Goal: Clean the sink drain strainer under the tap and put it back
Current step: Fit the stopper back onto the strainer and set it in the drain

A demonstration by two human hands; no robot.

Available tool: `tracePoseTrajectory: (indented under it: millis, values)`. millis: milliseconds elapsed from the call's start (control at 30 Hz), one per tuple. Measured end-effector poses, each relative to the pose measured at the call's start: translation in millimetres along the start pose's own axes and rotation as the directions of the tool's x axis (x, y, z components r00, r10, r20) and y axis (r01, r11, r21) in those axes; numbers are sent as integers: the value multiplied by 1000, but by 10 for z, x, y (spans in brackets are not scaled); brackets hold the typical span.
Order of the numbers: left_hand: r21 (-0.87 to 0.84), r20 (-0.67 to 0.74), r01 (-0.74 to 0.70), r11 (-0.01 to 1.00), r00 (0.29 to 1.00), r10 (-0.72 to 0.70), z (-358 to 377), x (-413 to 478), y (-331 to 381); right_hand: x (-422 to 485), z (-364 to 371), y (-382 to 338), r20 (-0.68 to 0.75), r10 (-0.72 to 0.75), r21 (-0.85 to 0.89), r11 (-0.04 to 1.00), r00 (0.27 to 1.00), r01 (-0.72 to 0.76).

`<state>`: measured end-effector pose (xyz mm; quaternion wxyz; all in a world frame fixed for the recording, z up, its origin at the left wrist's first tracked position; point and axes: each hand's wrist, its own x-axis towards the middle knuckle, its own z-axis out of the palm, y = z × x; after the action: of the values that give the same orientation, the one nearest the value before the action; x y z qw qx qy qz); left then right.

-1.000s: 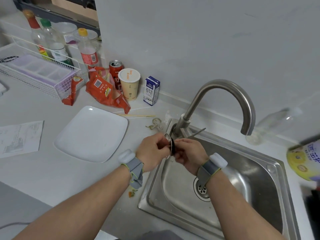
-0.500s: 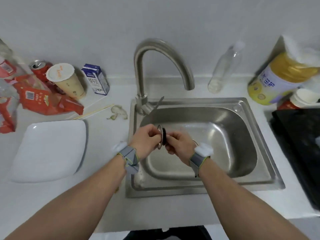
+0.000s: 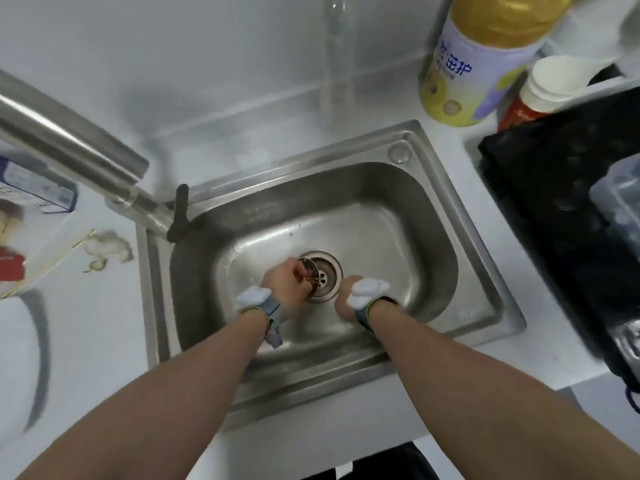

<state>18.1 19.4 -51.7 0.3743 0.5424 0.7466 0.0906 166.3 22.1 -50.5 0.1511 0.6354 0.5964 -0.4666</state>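
The steel sink [image 3: 485, 271] fills the middle of the head view, with the drain opening [image 3: 325, 277] at the bottom of the basin. My left hand [image 3: 285, 289] grips the round metal strainer [image 3: 310, 268], which stands tilted on edge at the drain's left rim. My right hand [image 3: 344, 299] rests low in the basin just right of the drain, apart from the strainer; its fingers are hidden under the hand and the wrist band. The tap [image 3: 69, 140] arches in from the upper left, and no water runs from it.
The black-tipped tap lever [image 3: 178, 216] stands at the sink's back left corner. A yellow and purple can [image 3: 467, 74], a clear bottle [image 3: 334, 46] and a paper cup [image 3: 554, 81] stand behind. A black appliance [image 3: 571, 202] lies right; a white plate [image 3: 14, 341], skewers [image 3: 52, 261] and scraps [image 3: 107, 251] lie left.
Both hands have dropped from above the basin down to the drain. The right hand has let go of the strainer, which the left hand alone holds. The view has tipped downward.
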Motion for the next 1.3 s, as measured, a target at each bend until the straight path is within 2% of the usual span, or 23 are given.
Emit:
tracePoseTrajectory:
  millis: [100, 167, 233, 333, 467, 567, 667, 833, 900, 1000, 1100, 1300]
  values:
    - [277, 92, -45, 960, 996, 20, 208, 231, 6, 209, 5, 143, 33, 16, -67, 998, 999, -14]
    - [374, 147, -68, 925, 989, 13, 331, 363, -28, 349, 42, 236, 131, 71, -116, 992, 989, -56]
    - [429, 166, -63, 901, 986, -11, 440, 477, -83, 450, 103, 301, 149, 100, -82, 993, 984, -88]
    - [460, 179, -72, 885, 984, -13, 567, 606, -163, 503, 194, 263, 132, 66, -31, 998, 989, -63]
    - [504, 185, -79, 860, 983, -18, 633, 716, -146, 578, 272, 180, 10, 90, -97, 991, 996, -88]
    - [517, 213, -126, 847, 977, 15, 616, 725, -150, 592, 260, 134, 91, 81, -181, 982, 993, -63]
    - [526, 265, -190, 829, 963, 52, 633, 683, -200, 639, 242, 137, 114, 94, -170, 983, 989, -74]
    - [542, 258, -197, 817, 964, 61, 723, 689, -252, 665, 269, 153, 115, 59, -243, 970, 992, -30]
    - [534, 261, -196, 823, 964, 60, 749, 688, -260, 655, 309, 148, 84, 42, -187, 982, 996, -25]
    - [531, 279, -220, 818, 957, 76, 767, 697, -251, 623, 375, 187, -38, 27, -128, 991, 999, -31]
    - [553, 327, -232, 800, 944, 48, 757, 759, -226, 643, 485, 228, 30, -35, -227, 973, 999, 41]
    - [596, 376, -198, 778, 925, -53, 769, 856, -212, 692, 544, 352, 48, -91, -442, 891, 995, 103]
